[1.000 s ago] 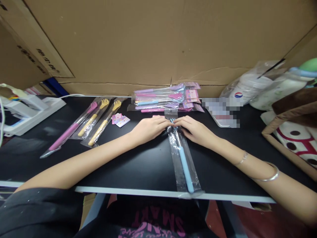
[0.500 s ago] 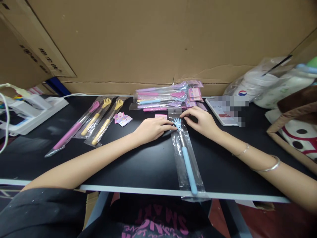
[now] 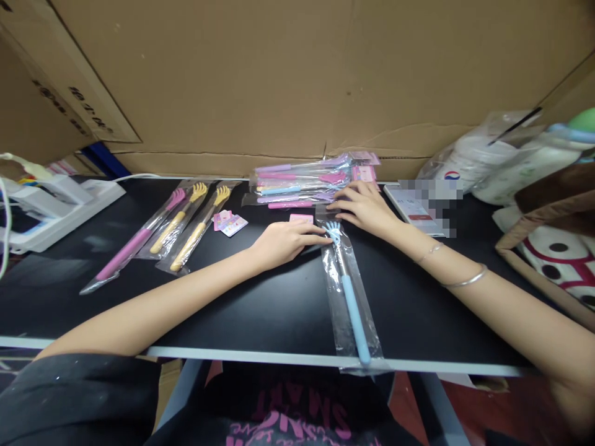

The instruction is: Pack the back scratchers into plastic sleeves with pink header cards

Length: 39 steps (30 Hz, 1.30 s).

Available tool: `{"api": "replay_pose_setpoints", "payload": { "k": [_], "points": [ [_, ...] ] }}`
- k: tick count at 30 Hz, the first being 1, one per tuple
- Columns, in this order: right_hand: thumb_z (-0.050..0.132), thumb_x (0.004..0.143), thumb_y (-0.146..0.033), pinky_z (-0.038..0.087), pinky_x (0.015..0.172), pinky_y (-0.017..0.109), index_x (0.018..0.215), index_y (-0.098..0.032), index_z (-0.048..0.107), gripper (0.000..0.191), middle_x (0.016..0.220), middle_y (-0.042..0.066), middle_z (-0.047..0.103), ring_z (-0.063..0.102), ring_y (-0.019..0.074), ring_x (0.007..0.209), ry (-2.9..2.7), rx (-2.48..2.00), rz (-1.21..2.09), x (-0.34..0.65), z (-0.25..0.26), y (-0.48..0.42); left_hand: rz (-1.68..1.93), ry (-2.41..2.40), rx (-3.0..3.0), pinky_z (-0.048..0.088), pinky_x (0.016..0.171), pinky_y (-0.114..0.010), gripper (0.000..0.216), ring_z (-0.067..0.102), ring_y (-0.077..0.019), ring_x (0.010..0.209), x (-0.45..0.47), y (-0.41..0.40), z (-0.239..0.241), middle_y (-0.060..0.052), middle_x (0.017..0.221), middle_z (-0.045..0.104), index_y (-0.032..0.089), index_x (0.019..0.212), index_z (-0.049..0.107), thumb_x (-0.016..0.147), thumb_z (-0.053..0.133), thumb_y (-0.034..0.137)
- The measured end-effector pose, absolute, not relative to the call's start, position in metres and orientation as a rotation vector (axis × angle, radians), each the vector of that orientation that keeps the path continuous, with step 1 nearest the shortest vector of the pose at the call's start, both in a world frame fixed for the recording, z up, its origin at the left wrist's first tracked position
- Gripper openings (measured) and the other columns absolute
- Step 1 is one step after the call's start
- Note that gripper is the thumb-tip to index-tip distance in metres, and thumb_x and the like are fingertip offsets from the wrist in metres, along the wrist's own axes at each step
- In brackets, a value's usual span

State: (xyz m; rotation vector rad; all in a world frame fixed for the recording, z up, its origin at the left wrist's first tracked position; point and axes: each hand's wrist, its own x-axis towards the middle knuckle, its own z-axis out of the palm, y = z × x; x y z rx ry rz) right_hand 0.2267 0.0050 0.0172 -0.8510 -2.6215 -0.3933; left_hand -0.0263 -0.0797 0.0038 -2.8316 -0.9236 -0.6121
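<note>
A blue back scratcher in a clear plastic bag lies lengthwise on the black table, its claw pointing away from me and the bag's bottom reaching over the front edge. My left hand rests on its left side, fingers stretched, fingertips at the claw. Over the bag's top end is my right hand, palm down with fingers spread. A small pink card lies just behind my left hand. Several bagged back scratchers with pink header cards are piled behind my hands.
On the left lie a pink bagged back scratcher and two yellow ones, with loose cards nearby. A white power strip sits far left. A phone, a bagged cup and a patterned bag stand right.
My right hand has moved slightly up and left, over the bag's top end, and its fingers have spread. My left hand and the blue back scratcher stay in place.
</note>
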Motion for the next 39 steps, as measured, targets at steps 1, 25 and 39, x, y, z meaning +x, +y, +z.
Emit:
{"api": "replay_pose_setpoints", "payload": {
  "k": [1, 25, 39],
  "points": [
    [0.06, 0.091, -0.03, 0.039, 0.093, 0.051, 0.108, -0.028, 0.073, 0.022, 0.113, 0.008, 0.068, 0.048, 0.0313, 0.113, -2.631, -0.838, -0.418, 0.226, 0.018, 0.005, -0.616, -0.923, -2.833, 0.053, 0.086, -0.023, 0.047, 0.064, -0.0124, 0.114, -0.026, -0.08, 0.004, 0.003, 0.129, 0.066, 0.034, 0.127, 0.064, 0.094, 0.044, 0.008],
    [0.047, 0.093, -0.021, 0.043, 0.081, 0.043, 0.094, -0.02, 0.064, 0.017, 0.09, 0.009, 0.067, 0.054, 0.0293, 0.098, -2.368, -1.014, -0.427, 0.211, 0.008, 0.01, -0.576, -1.314, -2.492, 0.052, 0.084, -0.033, 0.035, 0.059, -0.0243, 0.111, -0.053, -0.054, 0.005, -0.009, 0.116, 0.068, 0.018, 0.123, 0.062, 0.095, 0.052, 0.037],
    [0.05, 0.092, -0.022, 0.042, 0.091, 0.05, 0.099, -0.02, 0.069, 0.02, 0.099, 0.01, 0.067, 0.053, 0.0313, 0.105, -2.376, -1.064, -0.372, 0.209, 0.002, 0.007, -0.513, -1.347, -2.586, 0.047, 0.094, -0.043, 0.047, 0.055, -0.0294, 0.113, -0.054, -0.052, 0.004, -0.012, 0.119, 0.061, 0.019, 0.122, 0.065, 0.093, 0.049, 0.052]
  ]
}}
